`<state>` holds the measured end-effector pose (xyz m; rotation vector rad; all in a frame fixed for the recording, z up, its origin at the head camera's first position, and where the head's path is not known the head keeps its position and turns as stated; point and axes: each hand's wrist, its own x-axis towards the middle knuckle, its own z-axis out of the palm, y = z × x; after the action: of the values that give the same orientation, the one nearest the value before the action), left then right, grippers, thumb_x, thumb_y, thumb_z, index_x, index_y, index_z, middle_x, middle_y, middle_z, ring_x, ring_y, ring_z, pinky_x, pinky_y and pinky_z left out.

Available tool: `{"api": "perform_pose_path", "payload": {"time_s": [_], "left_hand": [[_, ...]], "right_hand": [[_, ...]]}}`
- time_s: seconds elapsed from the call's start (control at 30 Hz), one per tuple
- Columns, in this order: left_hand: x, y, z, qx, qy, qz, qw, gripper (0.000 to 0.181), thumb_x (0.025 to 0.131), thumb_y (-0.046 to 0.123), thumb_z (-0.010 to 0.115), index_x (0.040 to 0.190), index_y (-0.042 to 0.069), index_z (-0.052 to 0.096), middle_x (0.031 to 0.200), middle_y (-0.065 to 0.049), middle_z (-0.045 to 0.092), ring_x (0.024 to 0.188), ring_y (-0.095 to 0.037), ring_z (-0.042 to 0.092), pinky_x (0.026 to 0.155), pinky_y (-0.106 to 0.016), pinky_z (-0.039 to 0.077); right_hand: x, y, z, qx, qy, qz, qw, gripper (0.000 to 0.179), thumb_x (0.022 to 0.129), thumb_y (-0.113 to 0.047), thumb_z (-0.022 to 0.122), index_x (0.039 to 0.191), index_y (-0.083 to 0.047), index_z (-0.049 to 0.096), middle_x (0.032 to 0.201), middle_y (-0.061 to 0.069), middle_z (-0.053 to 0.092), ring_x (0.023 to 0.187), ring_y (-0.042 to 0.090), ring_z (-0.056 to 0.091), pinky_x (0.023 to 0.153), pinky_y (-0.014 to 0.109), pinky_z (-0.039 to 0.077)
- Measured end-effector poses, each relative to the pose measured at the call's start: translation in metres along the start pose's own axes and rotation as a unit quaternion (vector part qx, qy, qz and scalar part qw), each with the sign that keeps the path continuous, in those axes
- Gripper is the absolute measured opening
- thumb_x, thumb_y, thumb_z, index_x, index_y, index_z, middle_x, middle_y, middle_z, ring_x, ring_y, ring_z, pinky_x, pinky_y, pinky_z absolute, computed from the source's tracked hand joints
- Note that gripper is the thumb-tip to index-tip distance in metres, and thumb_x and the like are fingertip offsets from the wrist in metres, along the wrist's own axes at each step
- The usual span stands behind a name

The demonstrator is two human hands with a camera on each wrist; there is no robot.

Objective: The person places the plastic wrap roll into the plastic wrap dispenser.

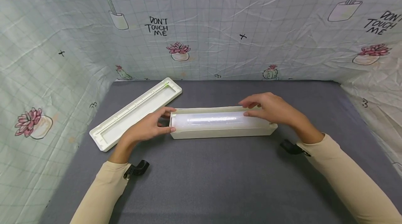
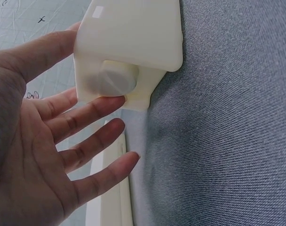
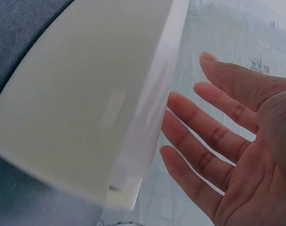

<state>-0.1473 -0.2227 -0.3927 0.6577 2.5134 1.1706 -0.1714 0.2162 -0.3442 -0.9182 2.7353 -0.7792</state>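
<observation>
A long off-white cling film box (image 1: pixel 223 133) lies open on the grey table, with a roll of clear film (image 1: pixel 210 120) inside it. At its left end, my left hand (image 1: pixel 146 126) holds the box between the thumb at the near corner and a finger at the far corner. A round knob (image 2: pixel 118 77) shows in that end in the left wrist view, one fingertip right at it. My right hand (image 1: pixel 271 109) hovers at the right end, fingers loosely bent, thumb over the roll. The right wrist view shows its fingers (image 3: pixel 199 136) spread beside the box wall.
The box's long lid (image 1: pixel 136 113) lies slanted on the table behind my left hand, its hollow side up. Printed cloth (image 1: pixel 213 25) hangs along the back and both sides of the grey table top (image 1: pixel 213 175).
</observation>
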Motion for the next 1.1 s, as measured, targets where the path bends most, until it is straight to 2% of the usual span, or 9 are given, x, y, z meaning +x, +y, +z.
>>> {"api": "perform_pose_path", "payload": {"time_s": [0.2,0.33,0.57,0.87,1.1], "left_hand": [[0.000,0.001,-0.001,0.006,-0.001,0.000,1.0000,0.069,0.092,0.030,0.077,0.149,0.013,0.042,0.141,-0.011,0.056,0.132,-0.028,0.052,0.098,-0.051,0.053],[0.000,0.000,-0.002,0.005,-0.001,0.012,0.9999,0.069,0.092,0.028,0.078,0.149,0.011,0.043,0.142,-0.012,0.056,0.132,-0.030,0.053,0.098,-0.052,0.053],[0.000,0.000,-0.003,0.000,-0.003,0.012,0.9999,0.069,0.091,0.026,0.078,0.148,0.011,0.044,0.140,-0.012,0.057,0.131,-0.029,0.053,0.099,-0.051,0.052],[0.000,0.000,-0.002,0.000,-0.005,0.015,0.9999,0.068,0.091,0.026,0.078,0.148,0.011,0.044,0.140,-0.011,0.057,0.131,-0.028,0.054,0.098,-0.050,0.053],[0.000,0.000,-0.002,-0.006,-0.006,0.012,0.9999,0.068,0.091,0.025,0.078,0.148,0.010,0.043,0.140,-0.011,0.057,0.131,-0.027,0.054,0.098,-0.048,0.053]], "right_hand": [[-0.009,0.011,-0.006,0.004,0.011,0.001,0.9999,0.036,0.095,-0.021,0.073,0.130,-0.011,0.069,0.119,0.006,0.073,0.105,0.020,0.068,0.092,0.047,0.055],[-0.016,0.017,-0.010,0.004,0.021,0.011,0.9997,0.035,0.096,-0.019,0.073,0.129,-0.009,0.069,0.118,0.006,0.073,0.103,0.020,0.068,0.092,0.048,0.055],[-0.028,0.022,-0.016,-0.008,0.058,0.031,0.9978,0.029,0.095,-0.015,0.072,0.124,-0.010,0.072,0.107,0.001,0.075,0.097,0.017,0.070,0.085,0.040,0.057],[-0.042,0.031,-0.018,-0.010,0.073,0.043,0.9963,0.029,0.097,-0.020,0.071,0.125,-0.011,0.072,0.110,0.004,0.075,0.098,0.021,0.071,0.083,0.037,0.057],[-0.049,0.035,-0.018,-0.003,0.076,0.054,0.9956,0.033,0.098,-0.022,0.070,0.128,-0.010,0.070,0.113,0.006,0.073,0.098,0.021,0.070,0.081,0.027,0.055]]}}
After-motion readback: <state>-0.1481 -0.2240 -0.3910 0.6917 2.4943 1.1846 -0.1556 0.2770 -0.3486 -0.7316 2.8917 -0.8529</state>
